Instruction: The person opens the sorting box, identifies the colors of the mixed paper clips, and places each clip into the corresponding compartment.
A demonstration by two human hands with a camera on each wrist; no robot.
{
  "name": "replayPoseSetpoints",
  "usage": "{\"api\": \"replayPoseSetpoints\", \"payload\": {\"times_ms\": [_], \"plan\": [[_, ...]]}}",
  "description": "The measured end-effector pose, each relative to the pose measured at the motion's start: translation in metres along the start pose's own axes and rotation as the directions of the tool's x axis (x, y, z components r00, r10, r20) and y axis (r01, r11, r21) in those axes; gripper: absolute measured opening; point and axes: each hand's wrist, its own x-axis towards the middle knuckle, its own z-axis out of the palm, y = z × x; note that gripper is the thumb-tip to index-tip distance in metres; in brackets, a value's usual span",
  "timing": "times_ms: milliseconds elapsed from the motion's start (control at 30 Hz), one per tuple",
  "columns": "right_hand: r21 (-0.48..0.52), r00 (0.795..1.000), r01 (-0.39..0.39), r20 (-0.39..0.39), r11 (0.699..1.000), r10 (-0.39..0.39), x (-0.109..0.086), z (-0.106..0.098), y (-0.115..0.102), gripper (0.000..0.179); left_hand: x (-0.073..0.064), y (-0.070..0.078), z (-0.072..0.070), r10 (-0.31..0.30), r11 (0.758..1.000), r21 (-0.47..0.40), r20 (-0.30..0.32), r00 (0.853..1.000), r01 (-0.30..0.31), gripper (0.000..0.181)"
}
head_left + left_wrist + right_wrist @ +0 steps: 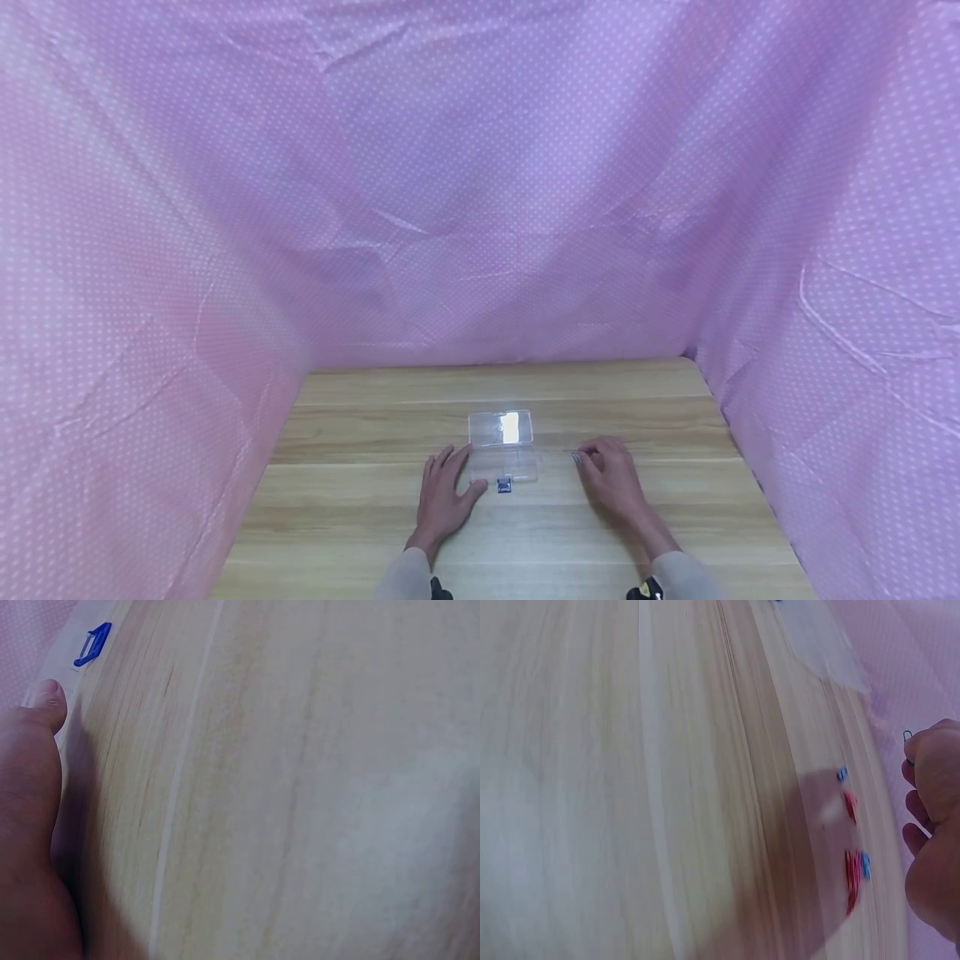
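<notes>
A clear plastic box [487, 463] lies on the table with its lid [487, 428] swung back flat behind it. A blue latch [504, 485] sits at its front edge, seen also as a blue latch [94, 645] in the left wrist view. My left hand [444, 498] rests at the box's left side, fingers spread and fairly straight, thumb near the front corner. Right of the box, my right hand [613, 475] pinches a green paper clip [907, 736] between thumb and forefinger. Whether the box contains anything is too faint to tell.
Below my right hand in the right wrist view lie red clips [853, 881], a blue clip [865, 865], a pinkish-red clip [850, 806] and a small blue clip [842, 774]. Pink dotted cloth [480, 208] walls the wooden table [360, 417] at the back and sides.
</notes>
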Motion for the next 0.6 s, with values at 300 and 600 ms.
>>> {"api": "replayPoseSetpoints", "payload": {"times_ms": [300,600], "plan": [[-0.008,0.995,0.105,0.001,0.994,-0.105,0.004,0.022,-0.021,0.013,-0.001,0.002,-0.002,0.001,1.0,0.002,-0.005,1.0,-0.001,0.074],[0.054,0.994,0.006,0.109,0.999,-0.012,0.011,0.036,-0.036,0.009,0.0,0.004,-0.003,0.008,1.0,0.01,-0.014,1.0,-0.008,0.072]]}}
